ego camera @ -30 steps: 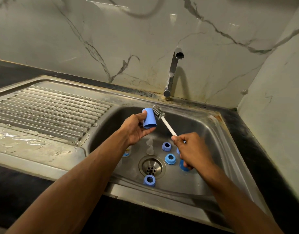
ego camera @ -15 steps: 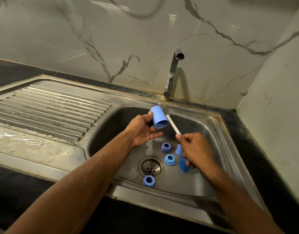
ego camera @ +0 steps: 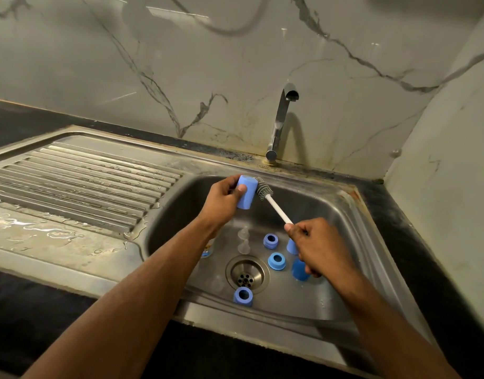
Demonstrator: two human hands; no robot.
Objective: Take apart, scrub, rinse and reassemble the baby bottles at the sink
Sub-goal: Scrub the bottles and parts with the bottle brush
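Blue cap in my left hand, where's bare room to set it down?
The ribbed drainboard left of the sink basin is bare, though wet in front. The basin floor around the drain is crowded with blue rings and nipples.

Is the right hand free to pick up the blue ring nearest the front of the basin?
Probably not yet: the right hand grips the brush. The blue ring itself lies uncovered.

No text, label or number is legible on anything here.
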